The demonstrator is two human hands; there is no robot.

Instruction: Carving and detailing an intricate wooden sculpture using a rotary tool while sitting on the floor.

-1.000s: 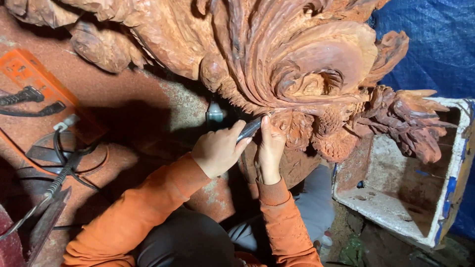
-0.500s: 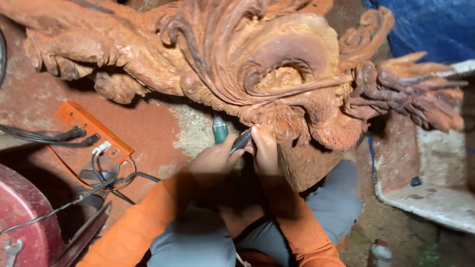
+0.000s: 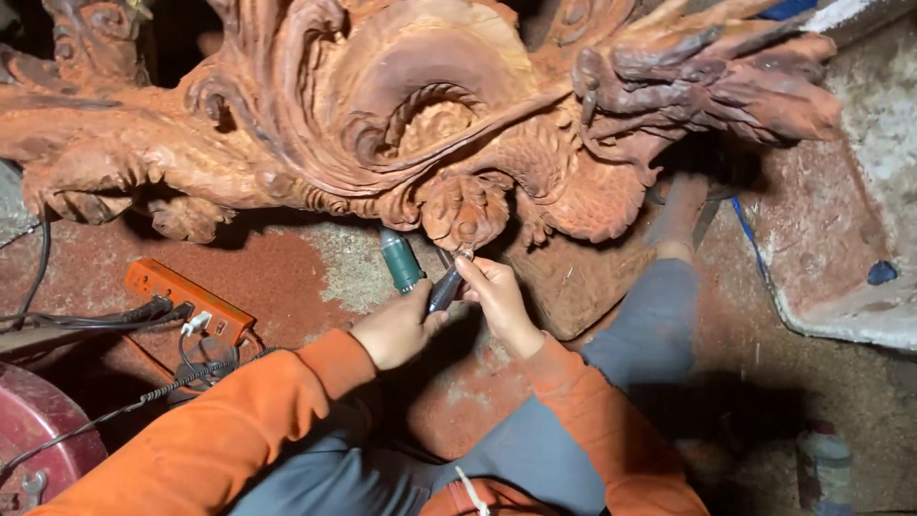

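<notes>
Reddish-brown wood fills the upper half of the view: a large carved sculpture [image 3: 401,124] of swirling scrolls, scales and claw-like forms, lying on a dusty floor [image 3: 296,263] coated in red sawdust. Seen from above, a seated person in orange sleeves and grey trousers works at its lower edge.

Both hands meet just under a small carved rosette [image 3: 465,212]. The left hand [image 3: 396,330] is closed around the dark body of a slim handheld carving tool [image 3: 444,285]. The right hand [image 3: 497,296] pinches the same tool nearer its tip, its grip clamped on it, steering the point against the rosette. A green cylindrical tool [image 3: 400,258] lies on the floor just beside the left hand.

The step in hand appears to be fine detailing of the rosette. The next move likely calls for small, steady strokes, with the right fingers guiding and the left hand bracing.

To the left, an orange power strip [image 3: 186,301] with black cables plugged in rests on the floor. A dark red round object [image 3: 43,420] sits at the lower left corner.
</notes>
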